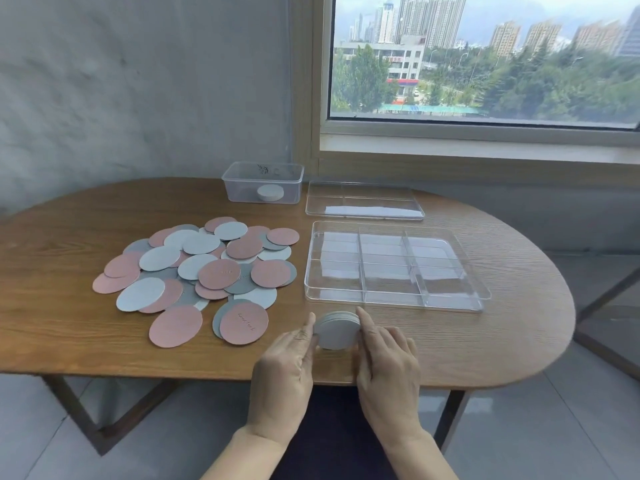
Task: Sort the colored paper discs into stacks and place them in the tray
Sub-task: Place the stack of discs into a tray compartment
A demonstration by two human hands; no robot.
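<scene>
Both hands reach forward side by side at the near edge of the counter (485, 341), backs up. The left hand (284, 362) presses extended fingers against the left edge of a stack of white discs (337, 329), and the right hand (388, 358) lays a straight forefinger along its right edge. Neither curls round the stack, which lies on the wood just in front of the tray (381, 271). There is one clear tray with six compartments, one clear lid (363, 202) behind it, and one small tub (263, 181) holding another white stack (270, 192). The loose pile (204, 268) of pink, white and grey discs overlaps too much to count. Faint script on the nearest pink disc (244, 322) cannot be read.
</scene>
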